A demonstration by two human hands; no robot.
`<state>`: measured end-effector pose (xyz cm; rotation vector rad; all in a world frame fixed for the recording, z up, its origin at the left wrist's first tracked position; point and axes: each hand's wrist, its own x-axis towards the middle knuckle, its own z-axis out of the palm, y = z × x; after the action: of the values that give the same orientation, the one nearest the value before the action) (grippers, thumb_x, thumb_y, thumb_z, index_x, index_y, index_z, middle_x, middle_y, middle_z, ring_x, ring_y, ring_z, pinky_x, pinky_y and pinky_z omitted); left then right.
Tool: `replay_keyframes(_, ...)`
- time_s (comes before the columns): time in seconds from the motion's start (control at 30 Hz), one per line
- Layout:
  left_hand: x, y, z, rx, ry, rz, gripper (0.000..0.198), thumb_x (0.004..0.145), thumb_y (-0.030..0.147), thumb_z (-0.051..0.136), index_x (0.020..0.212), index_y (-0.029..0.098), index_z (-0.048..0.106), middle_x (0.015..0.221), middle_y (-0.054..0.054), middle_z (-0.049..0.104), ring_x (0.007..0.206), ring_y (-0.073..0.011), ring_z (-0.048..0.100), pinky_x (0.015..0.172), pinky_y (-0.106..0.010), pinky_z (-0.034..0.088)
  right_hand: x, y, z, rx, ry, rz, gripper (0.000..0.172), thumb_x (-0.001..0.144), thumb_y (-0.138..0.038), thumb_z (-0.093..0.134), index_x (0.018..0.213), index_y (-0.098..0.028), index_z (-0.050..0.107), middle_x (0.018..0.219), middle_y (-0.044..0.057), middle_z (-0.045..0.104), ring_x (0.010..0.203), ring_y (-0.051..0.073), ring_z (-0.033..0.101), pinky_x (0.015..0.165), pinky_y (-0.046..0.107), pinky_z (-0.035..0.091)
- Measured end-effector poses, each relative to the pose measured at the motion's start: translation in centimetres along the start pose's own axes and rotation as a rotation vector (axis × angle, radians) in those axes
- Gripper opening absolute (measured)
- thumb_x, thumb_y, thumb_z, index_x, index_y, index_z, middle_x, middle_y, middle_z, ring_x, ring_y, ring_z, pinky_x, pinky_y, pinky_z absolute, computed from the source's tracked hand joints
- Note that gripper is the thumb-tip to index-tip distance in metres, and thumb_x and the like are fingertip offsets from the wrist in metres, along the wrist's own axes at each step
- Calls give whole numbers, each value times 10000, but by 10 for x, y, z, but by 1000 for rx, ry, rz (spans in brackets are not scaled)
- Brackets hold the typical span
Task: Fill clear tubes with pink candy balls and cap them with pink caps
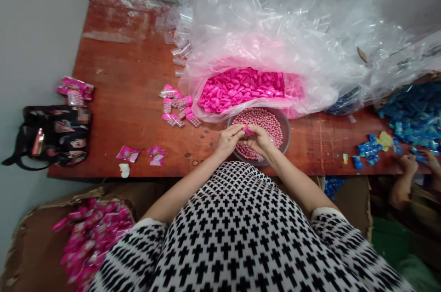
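Over a grey bowl (287, 133) of small pink balls (263, 119), my two hands meet at a bright pink cap (247, 130). My left hand (227, 141) pinches it from the left side. The fingers of my right hand (260, 139) are closed around its other side; whether a clear container sits below the cap is hidden by them. Just behind the bowl, a big clear plastic bag (220, 43) lies with its mouth towards me, full of loose pink caps (237, 87). Several filled, pink-capped little jars (177, 105) are grouped to the left.
Clear empty tubes (182, 37) lie behind the jars. Pink packets (128, 153) and a patterned black bag (70, 135) are on the left. An open carton (37, 237) holds pink packets below. On the right, another person's hands (409, 163) are near blue packets (413, 117).
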<state>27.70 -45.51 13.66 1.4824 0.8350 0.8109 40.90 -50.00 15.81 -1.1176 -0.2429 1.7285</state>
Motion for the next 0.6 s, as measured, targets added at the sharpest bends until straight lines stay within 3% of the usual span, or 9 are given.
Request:
replay_keyframes(0.1, 2, -4, 1, 54, 5, -2, 251, 826, 336, 571, 971, 189, 715, 1039, -56, 702, 1016, -203, 627, 975, -359, 455, 7, 1, 5, -62, 11, 24, 241, 754, -445, 567, 793, -210, 607, 701, 0, 661, 725, 163, 616, 779, 394, 541)
replay_keyframes(0.2, 7, -4, -10, 61, 43, -10, 302, 829, 371, 576, 1008, 163, 702, 1071, -67, 694, 1027, -206, 627, 977, -372, 459, 13, -14, 2, -256, -78, 72, 420, 800, -598, 480, 875, -203, 602, 818, 49, 677, 824, 184, 628, 781, 406, 533)
replay_keyframes(0.27, 12, -1, -31, 77, 132, -14, 345, 824, 398, 590, 1047, 152, 682, 1093, -60, 688, 1032, -203, 626, 980, -383, 459, 14, -30, -9, -401, -90, 12, 493, 809, -645, 445, 980, -207, 595, 941, 71, 672, 891, 183, 623, 787, 397, 527)
replay_keyframes(0.37, 22, 0, -85, 164, 364, 3, 389, 815, 418, 613, 1082, 139, 657, 1124, -47, 676, 1041, -198, 621, 980, -399, 461, 8, -50, -41, -675, -5, -186, 469, 792, -572, 545, 1098, -218, 577, 1081, 60, 638, 939, 170, 610, 800, 356, 511)
replay_keyframes(0.43, 27, -5, -126, 238, 443, 59, 368, 854, 402, 573, 1130, 165, 630, 1167, -24, 656, 1068, -181, 605, 994, -397, 451, 1, -53, -66, -981, 12, -234, 393, 777, -481, 608, 1045, -193, 622, 1033, 52, 657, 912, 176, 612, 807, 342, 491)
replay_keyframes(0.5, 29, -15, -155, 367, 476, 97, 356, 826, 387, 621, 1112, 176, 635, 1147, 11, 664, 1121, -175, 574, 1080, -399, 366, -7, -44, -85, -1328, -41, -207, 282, 788, -380, 623, 965, -164, 663, 955, 63, 682, 869, 192, 615, 803, 341, 470)
replay_keyframes(0.53, 27, -20, -162, 395, 483, 94, 364, 814, 381, 638, 1112, 171, 632, 1144, 28, 662, 1142, -177, 559, 1102, -396, 334, -10, -37, -91, -1492, -84, -188, 232, 803, -323, 614, 950, -154, 672, 943, 78, 688, 866, 203, 613, 802, 342, 459)
replay_keyframes(0.6, 22, -29, -158, 334, 422, 51, 396, 809, 371, 648, 1135, 151, 610, 1162, 44, 647, 1181, -191, 528, 1114, -387, 304, -13, -18, -97, -1779, -168, -175, 183, 840, -217, 559, 961, -145, 677, 976, 117, 686, 906, 228, 602, 807, 351, 434)
